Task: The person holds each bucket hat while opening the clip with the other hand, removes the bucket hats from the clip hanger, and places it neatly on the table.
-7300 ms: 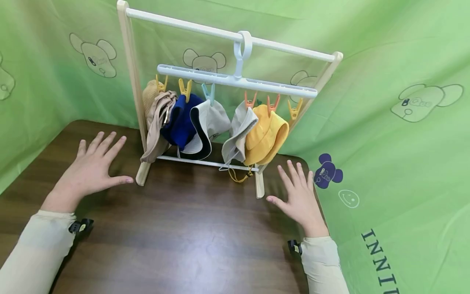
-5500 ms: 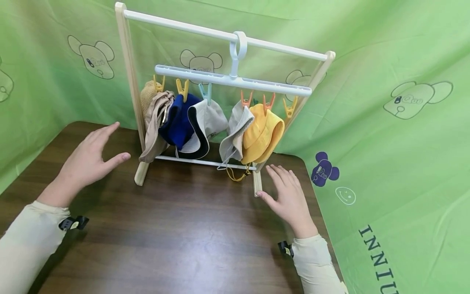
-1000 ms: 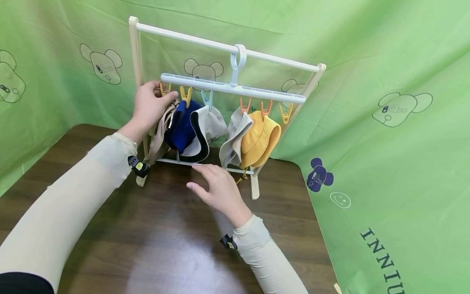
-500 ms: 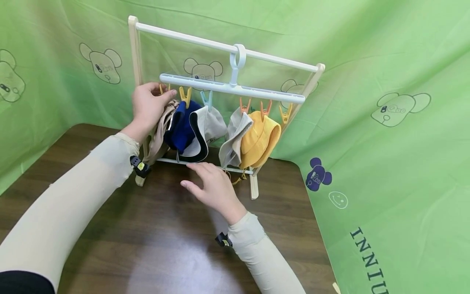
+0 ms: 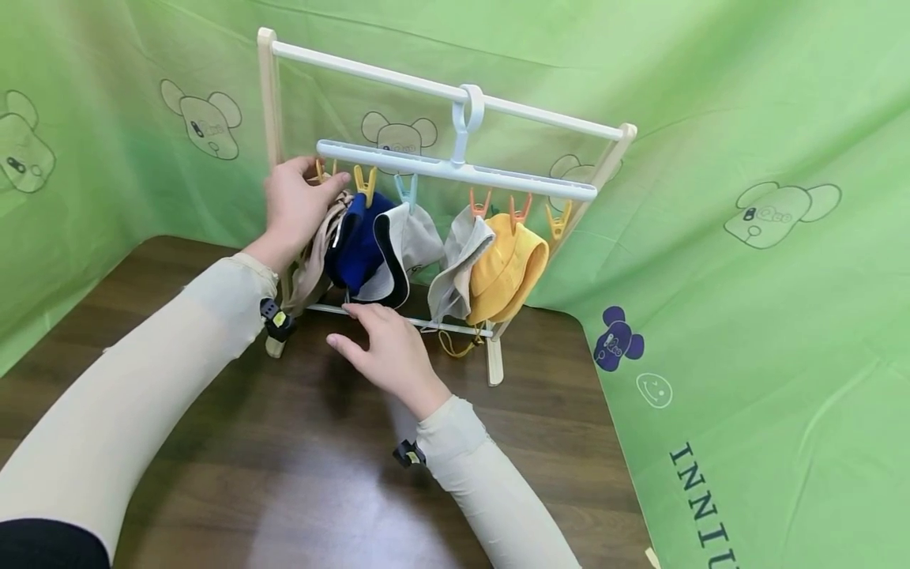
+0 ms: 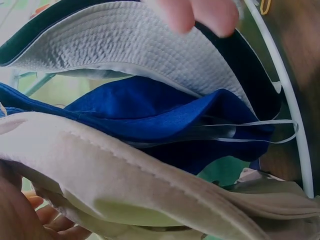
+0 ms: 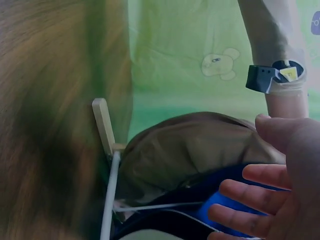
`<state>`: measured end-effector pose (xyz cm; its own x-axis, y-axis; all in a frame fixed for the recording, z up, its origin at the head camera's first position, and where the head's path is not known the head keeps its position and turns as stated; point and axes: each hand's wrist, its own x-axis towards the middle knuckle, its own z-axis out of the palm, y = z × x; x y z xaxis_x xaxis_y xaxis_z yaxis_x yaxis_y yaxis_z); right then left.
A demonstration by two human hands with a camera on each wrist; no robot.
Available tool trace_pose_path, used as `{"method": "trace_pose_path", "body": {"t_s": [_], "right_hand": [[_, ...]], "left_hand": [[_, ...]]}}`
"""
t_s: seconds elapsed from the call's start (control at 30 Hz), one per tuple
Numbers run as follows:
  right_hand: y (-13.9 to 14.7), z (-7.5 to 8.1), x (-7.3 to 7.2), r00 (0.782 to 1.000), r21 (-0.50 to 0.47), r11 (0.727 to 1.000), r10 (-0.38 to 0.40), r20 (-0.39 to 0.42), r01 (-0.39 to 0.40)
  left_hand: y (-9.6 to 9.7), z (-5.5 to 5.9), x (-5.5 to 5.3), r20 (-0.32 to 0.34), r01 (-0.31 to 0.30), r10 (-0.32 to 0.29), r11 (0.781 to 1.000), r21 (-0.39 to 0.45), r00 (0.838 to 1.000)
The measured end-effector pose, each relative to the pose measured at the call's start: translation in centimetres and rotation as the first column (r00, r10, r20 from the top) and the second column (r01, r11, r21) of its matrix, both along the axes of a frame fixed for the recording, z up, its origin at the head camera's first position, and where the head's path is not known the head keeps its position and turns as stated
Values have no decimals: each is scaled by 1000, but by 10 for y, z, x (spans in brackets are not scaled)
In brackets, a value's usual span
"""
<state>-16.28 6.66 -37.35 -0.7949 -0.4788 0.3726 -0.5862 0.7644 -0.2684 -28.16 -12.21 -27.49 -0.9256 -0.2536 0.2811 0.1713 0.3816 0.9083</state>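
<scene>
My left hand (image 5: 291, 205) is raised at the left end of the light blue hanger (image 5: 398, 160). Its thumb and fingers pinch the leftmost yellow clothespin (image 5: 319, 169), partly hidden by the hand. From that clothespin hangs a beige hat (image 5: 310, 265); in the left wrist view, curled fingers (image 6: 47, 215) show behind its fabric. Beside it hang a blue hat (image 5: 359, 253) and a grey hat with a dark-lined brim (image 5: 419, 237). My right hand (image 5: 391, 348), fingers loosely extended and holding nothing, hovers below these hats, before the lower rail. In the right wrist view, the beige hat (image 7: 185, 145) lies beyond its fingers.
The hanger hooks on a white top bar (image 5: 384, 79) of a wooden-legged rack. Further right hang a light grey hat (image 5: 458, 269), a yellow hat (image 5: 508, 273) with a dangling cord, and a spare yellow clothespin (image 5: 558, 221). Green printed cloth (image 5: 746, 316) surrounds the brown table (image 5: 298, 474).
Both hands moved in from the table's sides; the left rose to the leftmost clothespin and now pinches it. Over the last second, my right hand slid left toward the beige and blue hats.
</scene>
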Motion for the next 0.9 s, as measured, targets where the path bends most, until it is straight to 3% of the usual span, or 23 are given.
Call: {"method": "trace_pose_path", "body": {"t_s": [0.4,0.63,0.9], "right_hand": [[-32,-3,-17,987,-70,992,-92,134,102],[-49,-8,-21,984,-40,993,-106,140,113],[-69,-14,-27,976,-7,982,-186,116,188]], "left_hand": [[4,0,-1,-42,-38,37,999,-10,998],[5,-4,-2,-48,-49,50,998,30,998],[5,-6,-5,-40,-50,54,995,87,998]]}}
